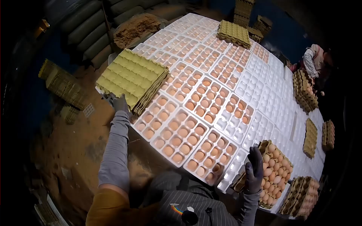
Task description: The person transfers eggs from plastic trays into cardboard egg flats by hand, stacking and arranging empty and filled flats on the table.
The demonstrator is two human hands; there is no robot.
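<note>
My left hand [120, 103], in a dark glove, is closed at the near edge of a stack of yellow-green pulp egg trays [132, 77]. Its fingertips are partly hidden there. The stack rests on the left side of white plastic egg trays. My right hand [255, 169], also gloved, is raised with its fingers stretched out and the thumb apart, holding nothing. Just right of it stands a stack of pulp trays topped with brown eggs [274, 175]. Between my hands, white egg trays [180, 136] hold brown eggs; one tray [234, 116] is only partly filled.
Unfilled white trays [260, 88] cover the table's right part. More egg-laden pulp trays [301, 196] stand at the near right. Another person [315, 62] is at the far right, beside stacked trays [303, 88]. Tray piles [62, 83] and sacks [85, 30] lie to the left.
</note>
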